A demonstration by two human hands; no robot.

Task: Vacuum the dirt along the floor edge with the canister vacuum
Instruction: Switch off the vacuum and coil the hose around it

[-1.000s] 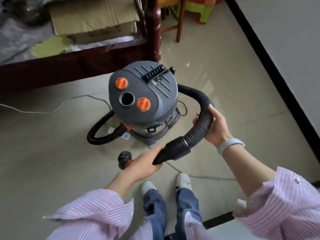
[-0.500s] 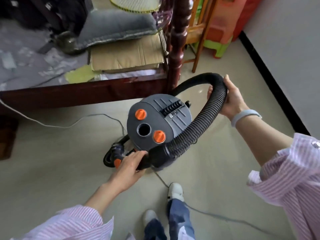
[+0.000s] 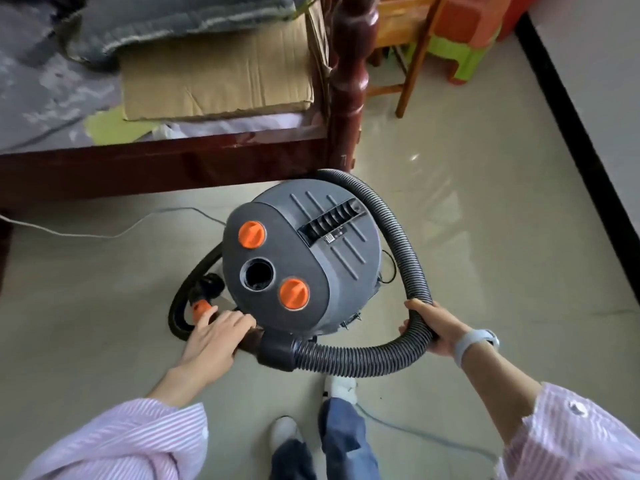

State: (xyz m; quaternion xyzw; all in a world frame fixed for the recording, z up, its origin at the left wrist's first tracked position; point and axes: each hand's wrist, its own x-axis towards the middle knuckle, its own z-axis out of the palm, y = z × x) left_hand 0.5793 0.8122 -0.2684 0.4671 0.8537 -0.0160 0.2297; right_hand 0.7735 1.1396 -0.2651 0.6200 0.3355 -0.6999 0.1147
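Note:
A grey canister vacuum [image 3: 311, 254] with two orange knobs and an open round port on its lid stands on the pale tiled floor. A black ribbed hose [image 3: 408, 251] loops around its right side and across its front. My right hand [image 3: 433, 327] grips the hose at the bend on the right. My left hand [image 3: 216, 332] holds the smooth black hose end near the vacuum's lower left, where an orange-collared fitting [image 3: 202, 308] sits. A second black hose loop [image 3: 180, 299] lies on the floor at the left.
A dark wooden bed frame [image 3: 166, 161] with cardboard and bedding runs behind the vacuum, its post [image 3: 349, 81] close by. A wooden chair and coloured plastic stools [image 3: 460, 53] stand beyond. A black skirting [image 3: 568, 133] lines the right wall. Cords [image 3: 104, 233] lie on the floor.
My right hand has lowered the hose from an arch above the vacuum down around its right side. My left hand has stayed at the hose end near the orange fitting.

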